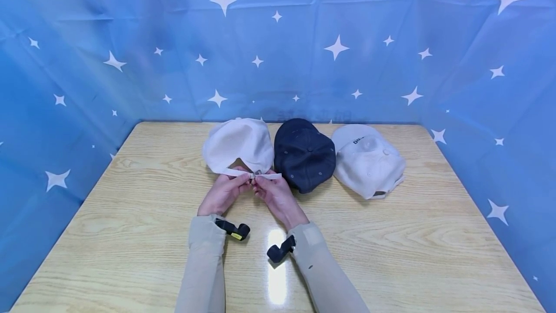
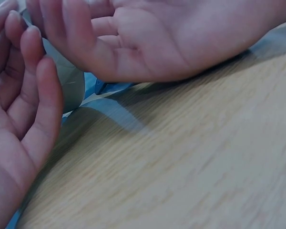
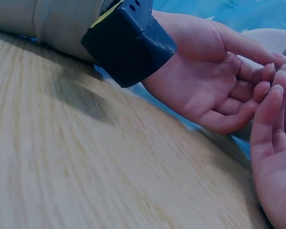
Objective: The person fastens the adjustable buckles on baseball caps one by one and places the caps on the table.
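A white cap (image 1: 239, 144) sits at the back left of the table, its rear opening and adjustable strap turned toward me. My left hand (image 1: 223, 193) pinches the left part of the strap (image 1: 234, 172) between thumb and fingers. From the other side, my right hand (image 1: 280, 198) pinches the strap's right part, close to the small metal buckle (image 1: 253, 175). Both hands' fingertips meet around that buckle. In the left wrist view, the left hand (image 2: 19, 129) and right hand (image 2: 133, 43) come together with fingers curled, hiding most of the strap.
Right beside the white cap lies a dark navy cap (image 1: 305, 156). Farther right is another white cap (image 1: 369, 163) with dark lettering near its brim. All stand on a light wooden table (image 1: 391, 255), with a blue star-patterned cloth (image 1: 295, 71) hanging behind and at both sides.
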### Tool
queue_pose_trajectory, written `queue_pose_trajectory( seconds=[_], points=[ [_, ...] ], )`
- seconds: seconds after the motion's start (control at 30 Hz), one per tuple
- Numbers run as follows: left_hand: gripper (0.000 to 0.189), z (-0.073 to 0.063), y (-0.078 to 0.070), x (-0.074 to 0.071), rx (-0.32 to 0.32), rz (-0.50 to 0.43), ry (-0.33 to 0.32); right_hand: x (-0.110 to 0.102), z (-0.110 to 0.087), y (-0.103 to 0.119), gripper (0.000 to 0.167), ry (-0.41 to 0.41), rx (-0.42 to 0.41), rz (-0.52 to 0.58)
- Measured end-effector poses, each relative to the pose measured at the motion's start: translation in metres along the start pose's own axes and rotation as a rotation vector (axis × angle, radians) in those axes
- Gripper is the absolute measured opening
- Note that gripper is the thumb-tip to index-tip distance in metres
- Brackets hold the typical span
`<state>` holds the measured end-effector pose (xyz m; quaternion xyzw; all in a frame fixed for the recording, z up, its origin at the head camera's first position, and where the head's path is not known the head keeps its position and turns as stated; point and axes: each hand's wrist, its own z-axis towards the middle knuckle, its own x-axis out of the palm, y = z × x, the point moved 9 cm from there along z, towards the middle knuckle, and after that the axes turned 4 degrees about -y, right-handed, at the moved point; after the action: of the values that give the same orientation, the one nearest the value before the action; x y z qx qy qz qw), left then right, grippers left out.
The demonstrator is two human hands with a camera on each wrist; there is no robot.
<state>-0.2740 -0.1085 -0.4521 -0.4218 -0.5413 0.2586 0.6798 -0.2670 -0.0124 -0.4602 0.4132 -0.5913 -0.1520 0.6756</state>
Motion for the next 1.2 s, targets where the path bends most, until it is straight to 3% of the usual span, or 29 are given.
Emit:
queue_pose_trajectory(
  seconds=[0.47, 1.2],
  points=[
    [0.014, -0.0008, -0.0010, -0.0030, -0.004, -0.002, -0.021, 0.0059, -0.0012, 0.0035, 0.005, 0.059, -0.027, 0.092],
    [0.014, -0.0010, 0.0006, -0.0008, -0.010, 0.008, -0.009, 0.0042, -0.0019, 0.0003, 0.010, 0.046, 0.007, 0.057]
  ],
)
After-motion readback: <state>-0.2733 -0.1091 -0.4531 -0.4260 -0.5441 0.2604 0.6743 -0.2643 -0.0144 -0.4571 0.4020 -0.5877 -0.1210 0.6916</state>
